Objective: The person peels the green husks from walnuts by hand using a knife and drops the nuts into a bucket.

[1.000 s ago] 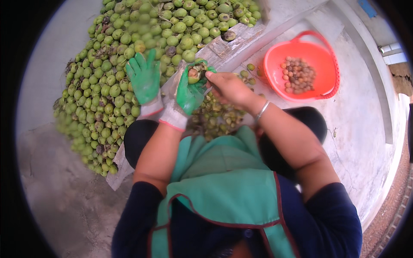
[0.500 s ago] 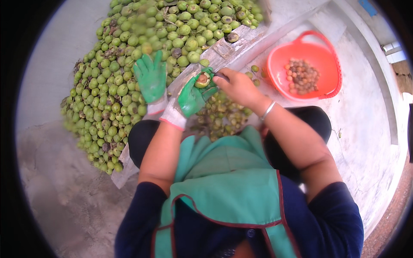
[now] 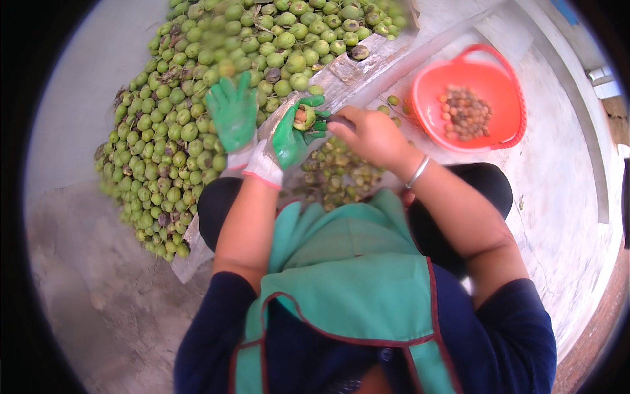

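Observation:
My left hand (image 3: 287, 136), in a green glove with a white cuff, grips a green-husked nut (image 3: 303, 117) cut open to show brown inside. My bare right hand (image 3: 371, 134), with a bangle on its wrist, holds a small dark knife (image 3: 333, 119) whose tip is against that nut. Both hands are raised over my knees, in front of a long wooden plank (image 3: 367, 62). A second green glove (image 3: 233, 111) is spread flat just left of my left hand; no arm shows behind it.
A big heap of green husked nuts (image 3: 197, 98) covers the ground ahead and to the left. Cut husks (image 3: 338, 172) lie piled between my knees. A red basket (image 3: 505, 79) with brown shelled nuts (image 3: 462, 113) stands on the pale concrete at the right.
Both hands stay in nearly the same place. The nut has turned in my left hand and more of its brown inside shows, with the knife still at it.

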`<state>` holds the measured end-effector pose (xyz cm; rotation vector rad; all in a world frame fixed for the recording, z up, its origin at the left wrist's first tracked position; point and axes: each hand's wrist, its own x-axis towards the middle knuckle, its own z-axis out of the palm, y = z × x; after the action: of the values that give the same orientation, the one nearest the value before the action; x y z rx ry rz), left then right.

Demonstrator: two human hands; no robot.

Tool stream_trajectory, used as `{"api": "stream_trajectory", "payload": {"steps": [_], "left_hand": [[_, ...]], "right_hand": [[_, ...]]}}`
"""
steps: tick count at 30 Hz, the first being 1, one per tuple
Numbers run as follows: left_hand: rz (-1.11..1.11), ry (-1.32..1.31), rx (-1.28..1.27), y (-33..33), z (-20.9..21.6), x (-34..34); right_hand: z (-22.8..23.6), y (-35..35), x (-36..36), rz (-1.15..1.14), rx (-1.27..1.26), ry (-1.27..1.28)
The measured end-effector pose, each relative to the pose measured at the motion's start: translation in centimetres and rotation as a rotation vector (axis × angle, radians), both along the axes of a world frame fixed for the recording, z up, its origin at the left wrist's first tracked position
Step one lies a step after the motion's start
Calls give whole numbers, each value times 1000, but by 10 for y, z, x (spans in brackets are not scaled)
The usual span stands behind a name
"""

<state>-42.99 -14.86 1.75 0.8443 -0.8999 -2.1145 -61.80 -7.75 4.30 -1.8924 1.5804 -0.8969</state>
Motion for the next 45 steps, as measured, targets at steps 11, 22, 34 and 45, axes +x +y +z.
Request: {"api": "stream_trajectory", "payload": {"steps": [11, 22, 34, 45], "left_hand": [[49, -229, -385, 3, -21, 9], [-34, -304, -207, 5, -23, 11], [52, -16, -294, 2, -15, -3], [102, -127, 105, -5, -6, 2]], "right_hand": [[-7, 7, 26, -22, 45, 41], [-16, -4, 15, 42, -94, 298], [-2, -3, 17, -111, 122, -134], [-1, -3, 10, -26, 209, -206]]}}
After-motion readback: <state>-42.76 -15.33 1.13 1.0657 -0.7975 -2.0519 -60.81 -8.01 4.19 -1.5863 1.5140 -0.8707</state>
